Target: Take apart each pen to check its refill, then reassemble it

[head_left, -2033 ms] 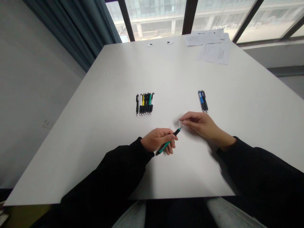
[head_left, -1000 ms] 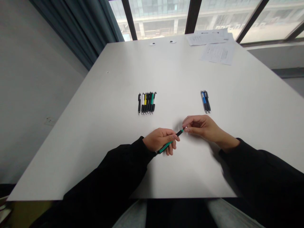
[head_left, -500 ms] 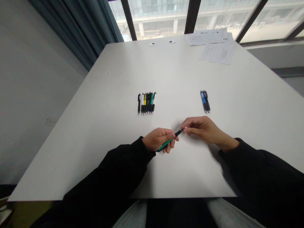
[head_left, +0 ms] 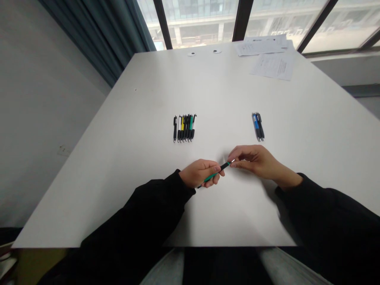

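Note:
My left hand (head_left: pixel 204 173) is closed around the barrel of a green and black pen (head_left: pixel 211 177), which slants up to the right above the table. At the pen's upper right end, my right hand (head_left: pixel 252 160) pinches the small silver tip (head_left: pixel 232 161) between thumb and fingers. Part of the tip is hidden by those fingers, and I cannot tell whether it is separate from the barrel. Beyond my left hand lies a row of several pens (head_left: pixel 185 128), black, white, yellow and green. Farther right, a blue pen (head_left: pixel 255 122) lies against a black pen (head_left: pixel 261 127).
The white table (head_left: pixel 133 158) stretches to the windows. Printed papers (head_left: pixel 273 65) overlap at its far right corner, and two small round white pieces (head_left: pixel 191 54) sit along the far edge. A dark curtain (head_left: pixel 107 35) hangs at the left.
More silver shows at the pen's end between my right fingers. Both hands stay nearly in place; the whole view has shifted slightly.

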Demonstrator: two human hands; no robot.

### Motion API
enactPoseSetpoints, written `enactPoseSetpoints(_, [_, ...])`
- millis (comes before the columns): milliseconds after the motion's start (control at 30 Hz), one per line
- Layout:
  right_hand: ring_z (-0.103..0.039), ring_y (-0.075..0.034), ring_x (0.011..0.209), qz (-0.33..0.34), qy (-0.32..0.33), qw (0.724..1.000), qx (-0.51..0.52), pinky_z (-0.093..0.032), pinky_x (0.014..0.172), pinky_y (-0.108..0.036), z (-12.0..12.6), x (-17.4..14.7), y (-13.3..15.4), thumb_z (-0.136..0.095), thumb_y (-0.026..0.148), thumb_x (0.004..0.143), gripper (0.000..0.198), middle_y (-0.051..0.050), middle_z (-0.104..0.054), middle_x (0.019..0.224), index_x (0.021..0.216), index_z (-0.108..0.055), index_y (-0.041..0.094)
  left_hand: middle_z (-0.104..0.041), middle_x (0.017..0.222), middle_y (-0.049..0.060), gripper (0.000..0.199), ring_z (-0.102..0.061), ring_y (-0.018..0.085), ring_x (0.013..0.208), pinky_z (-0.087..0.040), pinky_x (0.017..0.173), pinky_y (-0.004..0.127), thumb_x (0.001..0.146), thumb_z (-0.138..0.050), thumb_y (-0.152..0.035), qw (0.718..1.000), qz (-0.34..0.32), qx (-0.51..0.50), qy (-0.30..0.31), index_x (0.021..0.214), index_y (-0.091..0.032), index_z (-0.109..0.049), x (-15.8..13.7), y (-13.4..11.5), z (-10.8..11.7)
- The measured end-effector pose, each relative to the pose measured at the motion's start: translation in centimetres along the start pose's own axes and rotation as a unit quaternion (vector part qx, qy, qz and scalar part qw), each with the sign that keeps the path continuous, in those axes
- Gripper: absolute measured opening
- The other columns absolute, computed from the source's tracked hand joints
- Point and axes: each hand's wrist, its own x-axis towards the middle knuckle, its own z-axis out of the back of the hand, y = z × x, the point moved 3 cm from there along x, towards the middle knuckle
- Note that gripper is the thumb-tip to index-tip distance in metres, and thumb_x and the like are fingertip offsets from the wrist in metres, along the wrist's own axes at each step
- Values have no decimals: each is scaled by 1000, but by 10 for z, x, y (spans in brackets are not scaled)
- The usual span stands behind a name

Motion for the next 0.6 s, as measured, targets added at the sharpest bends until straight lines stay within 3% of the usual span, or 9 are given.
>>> enactPoseSetpoints(367, [-64, -17, 71, 52, 1, 992, -113, -48, 66, -30, -3, 0, 7, -70, 41, 87, 21, -6, -74, 83, 83, -72, 20, -57, 63, -2, 37, -42, 4, 40, -31, 38, 18, 89, -60, -46, 1000, 4, 9, 2, 91, -9, -62, 0, -4, -2])
enactPoseSetpoints(600, [-56, -14, 62, 109, 27, 965, -236, -41, 61, -27, -5, 0, 13, -61, 40, 95, 25, -4, -68, 73, 87, -70, 18, -56, 64, -2, 38, -41, 4, 41, -30, 38, 18, 90, -57, -47, 1000, 15, 23, 9, 92, -10, -62, -1, -5, -2])
